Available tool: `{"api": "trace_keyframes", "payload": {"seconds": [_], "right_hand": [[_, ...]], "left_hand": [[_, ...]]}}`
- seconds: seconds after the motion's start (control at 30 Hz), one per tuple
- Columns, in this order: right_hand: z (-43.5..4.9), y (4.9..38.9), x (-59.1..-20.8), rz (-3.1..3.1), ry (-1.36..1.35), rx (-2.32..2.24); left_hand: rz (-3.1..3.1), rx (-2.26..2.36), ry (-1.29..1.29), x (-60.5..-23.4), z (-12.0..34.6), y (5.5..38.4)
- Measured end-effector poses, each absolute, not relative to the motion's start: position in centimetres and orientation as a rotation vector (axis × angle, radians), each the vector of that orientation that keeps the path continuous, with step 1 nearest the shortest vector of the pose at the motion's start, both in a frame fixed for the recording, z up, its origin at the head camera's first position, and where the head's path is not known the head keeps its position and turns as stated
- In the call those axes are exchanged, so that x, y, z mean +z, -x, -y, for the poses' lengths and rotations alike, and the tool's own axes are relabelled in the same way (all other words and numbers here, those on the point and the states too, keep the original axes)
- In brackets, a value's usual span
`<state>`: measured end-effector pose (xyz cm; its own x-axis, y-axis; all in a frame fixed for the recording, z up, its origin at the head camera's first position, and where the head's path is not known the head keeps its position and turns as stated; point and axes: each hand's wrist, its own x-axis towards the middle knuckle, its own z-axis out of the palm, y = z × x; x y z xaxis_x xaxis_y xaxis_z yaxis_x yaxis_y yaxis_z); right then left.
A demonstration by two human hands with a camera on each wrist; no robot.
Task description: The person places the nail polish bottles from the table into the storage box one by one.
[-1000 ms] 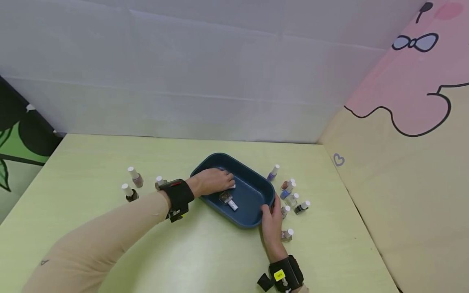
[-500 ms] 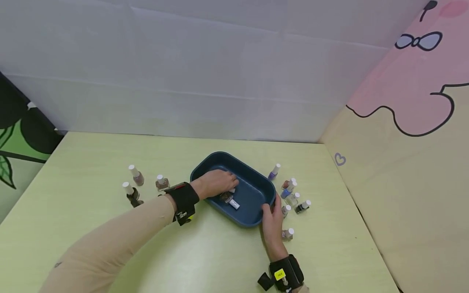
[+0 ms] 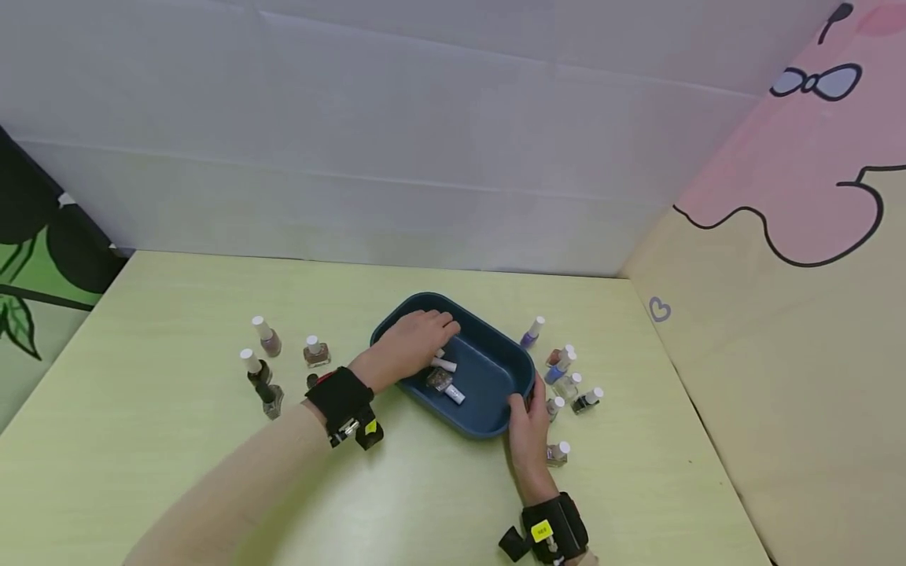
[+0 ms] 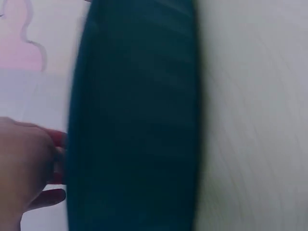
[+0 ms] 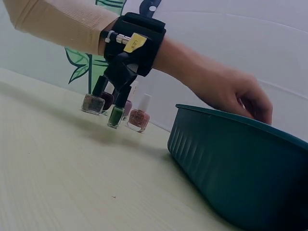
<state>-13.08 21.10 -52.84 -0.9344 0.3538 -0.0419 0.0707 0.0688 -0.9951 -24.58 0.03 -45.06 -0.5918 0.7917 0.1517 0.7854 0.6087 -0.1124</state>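
Observation:
A dark blue tray (image 3: 488, 385) stands at a slant on the table. My right hand (image 3: 527, 436) grips its right end, thumb over the rim. My left hand (image 3: 410, 346) is over the tray's left part, fingers bent downward; in the right wrist view the left hand (image 5: 236, 94) hangs over the rim. No bottle shows between its fingers. A nail polish bottle (image 3: 440, 380) with a white cap lies inside the tray. Beside it shows another white cap (image 3: 444, 364); its bottle is mostly hidden by the left hand.
Left of the tray stand several nail polish bottles, among them a pinkish one (image 3: 270, 341) and a glittery one (image 3: 316, 354). Several more, including a purple one (image 3: 529, 336) and a dark one (image 3: 584, 402), stand close to the right hand. A wall (image 3: 396, 196) rises behind the table.
My left hand has lifted and drawn back slightly toward the tray's left side, uncovering more of the second white cap. The right hand keeps its grip on the tray.

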Motion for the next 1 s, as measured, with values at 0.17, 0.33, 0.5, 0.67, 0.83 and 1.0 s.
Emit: {"api": "trace_keyframes", "payload": {"seconds": [0.17,0.33,0.5,0.67,0.83,1.0], "right_hand": [[-21.1,13.1,-52.8,2.129,0.440,1.962],[-21.1,13.0,-52.7,2.147,0.446,1.964],[-20.9,13.0,-52.6,2.155,0.450,1.970],[-20.8,13.0,-52.6,2.167,0.474,1.954],[-20.7,13.0,-52.4,2.167,0.493,1.948],[-20.9,12.8,-52.3,2.171,0.497,1.962]], "left_hand": [[2.585,-0.286,1.065,-44.7,0.4,23.9],[2.506,-0.706,0.782,-45.1,1.2,23.1],[2.463,-1.024,0.496,-46.0,2.2,22.2],[2.399,-1.241,0.315,-47.2,2.9,21.7],[2.350,-1.333,0.254,-48.5,3.3,21.6],[2.347,-1.424,0.189,-49.5,3.2,21.4]]}}
